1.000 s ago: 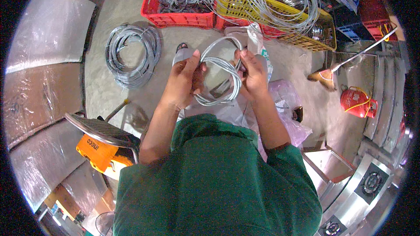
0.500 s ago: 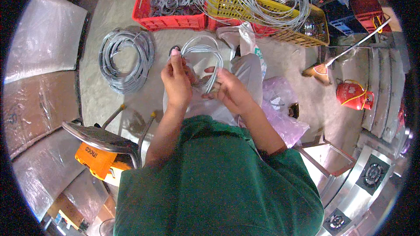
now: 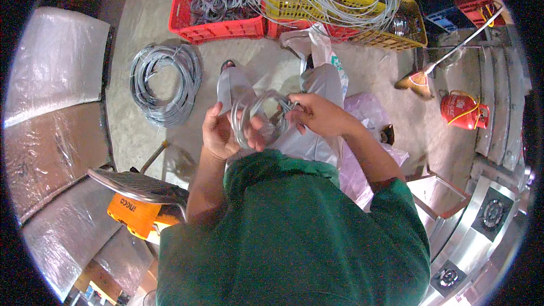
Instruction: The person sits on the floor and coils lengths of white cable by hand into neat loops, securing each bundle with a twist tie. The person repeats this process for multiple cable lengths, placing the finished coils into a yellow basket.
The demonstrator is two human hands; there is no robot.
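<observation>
In the head view, the small coil of grey cable [image 3: 242, 120] has come down over the last half second, closer to the green shirt [image 3: 294, 221] at its six o'clock, and its loops are now smeared by motion. The left hand [image 3: 224, 136], at the coil's eight o'clock, has given up its upright pinch: the palm has turned upward, the thumb stands well apart, and the loosely spread fingers reach in among the loops, though the blur hides whether they press on any strand. The right hand [image 3: 317, 116], at three o'clock, has its fingertips drawn narrow and appears to pinch the coil's near side. My reading is that the right hand now bears most of the hold while the left is free to shift along the loops, so the coil is being worked in the air between the hands. Around it, the larger wire coil [image 3: 190, 88] lies on the floor at ten o'clock, the red crate [image 3: 215, 31] stands at eleven and the yellow crate [image 3: 283, 8] at one.
</observation>
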